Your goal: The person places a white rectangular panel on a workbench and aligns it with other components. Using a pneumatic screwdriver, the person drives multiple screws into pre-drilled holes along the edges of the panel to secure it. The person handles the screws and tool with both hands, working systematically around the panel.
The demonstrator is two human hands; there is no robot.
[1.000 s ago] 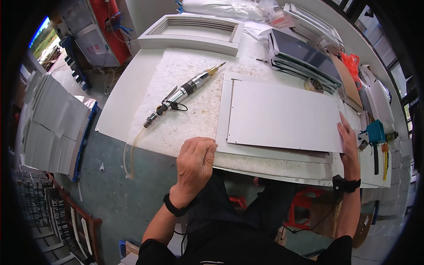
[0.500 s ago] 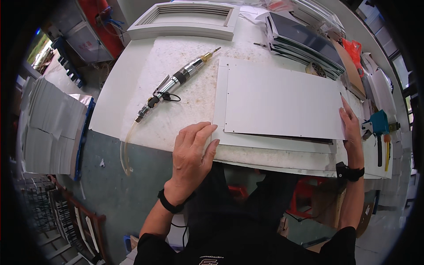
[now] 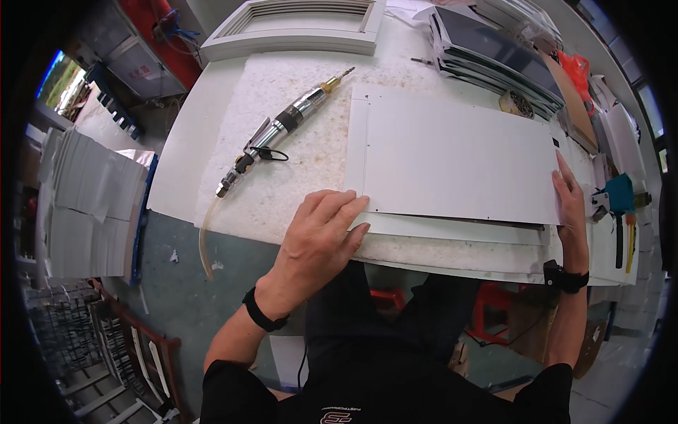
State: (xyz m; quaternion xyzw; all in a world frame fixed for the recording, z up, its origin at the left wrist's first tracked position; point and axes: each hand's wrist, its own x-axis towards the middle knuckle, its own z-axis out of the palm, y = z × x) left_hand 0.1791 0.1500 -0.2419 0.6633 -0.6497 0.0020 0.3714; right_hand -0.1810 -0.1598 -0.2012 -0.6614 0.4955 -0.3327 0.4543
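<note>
A thin white rectangular panel [image 3: 459, 159] with small holes along its edges lies over a white frame [image 3: 357, 148]. The frame shows along the panel's left and near sides, with a dark gap between the two at the near edge. At the near left corner, my left hand [image 3: 321, 230] has its bent fingers on the panel and frame, thumb by the near edge. My right hand [image 3: 569, 198] grips the panel's right edge, its fingers along the side. Left of the panel lies a silver air screwdriver [image 3: 286, 124] with a clear hose, its bit pointing away from me.
A white louvred frame [image 3: 289, 46] stands at the table's far side. At the far right are a stack of dark panels [image 3: 494, 56], a round tub of screws [image 3: 517, 104] and a teal tool [image 3: 619, 194]. Stacked white sheets [image 3: 92, 205] stand on the left.
My left hand has shifted right and slightly up, from the frame's left edge onto the panel's near left corner. My right hand stays at the right edge. The view has shifted slightly.
</note>
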